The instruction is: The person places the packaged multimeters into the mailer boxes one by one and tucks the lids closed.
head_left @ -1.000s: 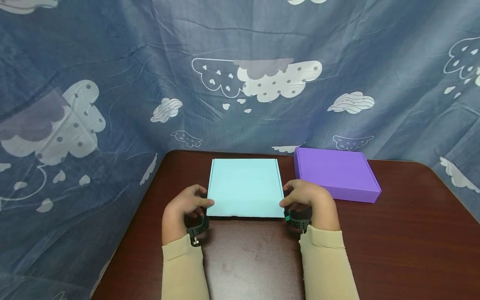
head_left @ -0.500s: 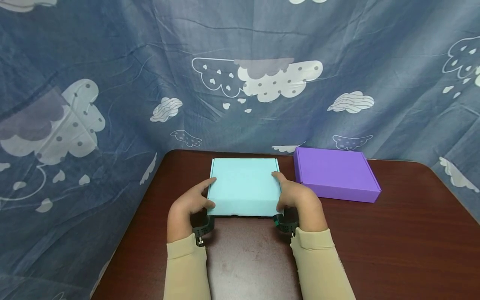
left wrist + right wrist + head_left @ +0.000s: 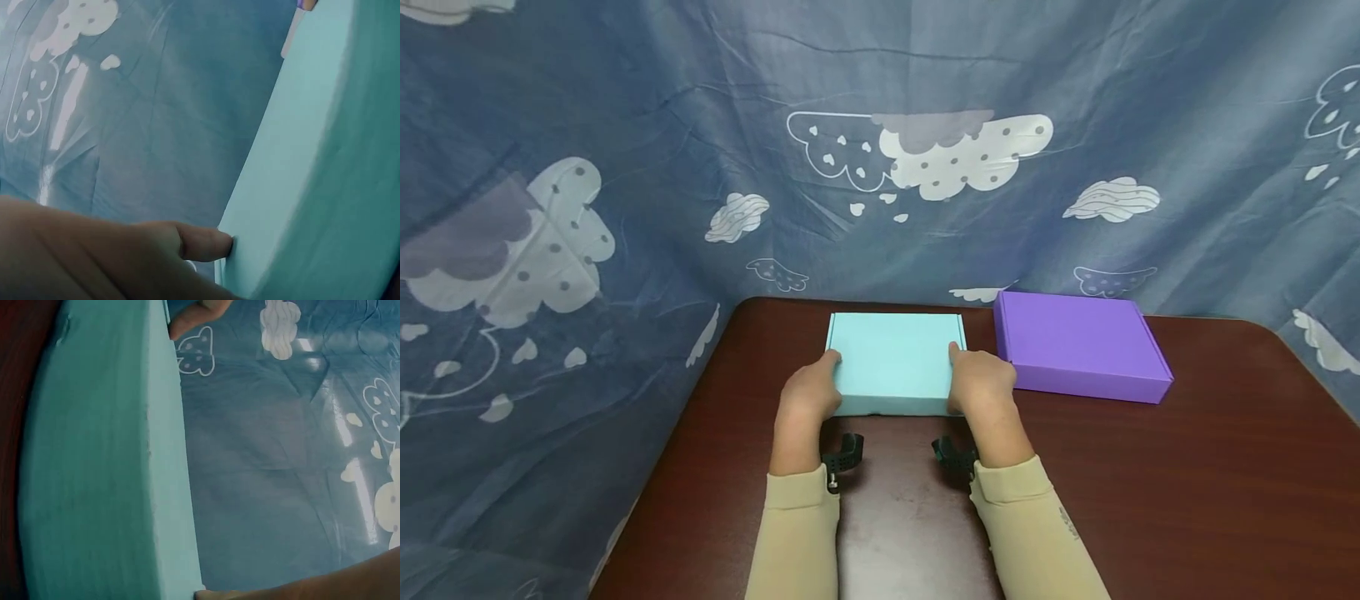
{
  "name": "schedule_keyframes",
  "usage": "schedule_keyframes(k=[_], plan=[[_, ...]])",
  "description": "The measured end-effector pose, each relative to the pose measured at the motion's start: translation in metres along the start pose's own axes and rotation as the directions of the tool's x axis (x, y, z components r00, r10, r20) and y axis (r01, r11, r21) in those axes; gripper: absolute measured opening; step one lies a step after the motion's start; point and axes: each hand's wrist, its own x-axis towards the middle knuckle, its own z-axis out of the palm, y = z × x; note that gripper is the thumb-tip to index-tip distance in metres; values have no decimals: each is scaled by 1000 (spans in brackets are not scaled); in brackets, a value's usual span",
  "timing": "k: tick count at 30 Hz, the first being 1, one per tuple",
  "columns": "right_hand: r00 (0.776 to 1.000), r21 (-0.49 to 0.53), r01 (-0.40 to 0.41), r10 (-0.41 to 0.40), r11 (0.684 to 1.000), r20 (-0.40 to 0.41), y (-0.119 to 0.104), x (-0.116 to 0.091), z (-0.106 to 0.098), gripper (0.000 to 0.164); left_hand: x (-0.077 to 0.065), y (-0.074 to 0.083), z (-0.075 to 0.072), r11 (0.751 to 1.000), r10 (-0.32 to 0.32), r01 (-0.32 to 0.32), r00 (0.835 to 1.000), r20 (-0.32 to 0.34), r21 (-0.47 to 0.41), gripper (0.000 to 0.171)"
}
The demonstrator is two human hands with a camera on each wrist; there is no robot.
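A light turquoise cardboard box (image 3: 895, 354) lies flat on the table in the head view. My left hand (image 3: 808, 396) grips its near left corner, one finger reaching forward along the side edge. At the near right corner my right hand (image 3: 981, 385) holds the box in a mirrored way. Up close in the left wrist view, a finger (image 3: 206, 242) of my left hand touches the box's edge. The right wrist view shows the long front face (image 3: 87, 469) of the box, with my left fingertip (image 3: 187, 322) at its far end. The other fingers are mostly hidden.
To the right, near the back edge, a purple box (image 3: 1078, 337) lies on the dark brown table (image 3: 1225, 475). A blue cloth (image 3: 880, 250) with white cloud prints hangs behind the table and along its left side.
My hands have moved inward and forward from beside the box onto its near corners. The box's front face now looks shorter and darker, its lower edge farther away. The purple box stays put.
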Motion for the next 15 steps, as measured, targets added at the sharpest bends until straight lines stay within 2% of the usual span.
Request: schedule_keyframes(k=[3, 5, 9, 12, 15], plan=[[999, -1, -12, 12, 1000, -32, 0, 1, 5, 97, 2, 1, 3, 998, 18, -17, 1000, -8, 59, 61], [999, 13, -24, 24, 1000, -23, -2, 1, 7, 96, 4, -2, 4, 998, 17, -16, 1000, -5, 59, 62], [999, 57, -37, 36, 998, 22, -4, 1, 9, 89, 9, -11, 7, 999, 7, -6, 1000, 12, -54, 69], [999, 96, -26, 23, 995, 36, -2, -1, 6, 81, 14, -17, 9, 984, 3, 2, 1000, 25, -180, 73], [1000, 149, 5, -9, 989, 29, 0, -5, 0, 72, 21, -23, 12, 967, 2, 0, 1000, 6, -257, 75]])
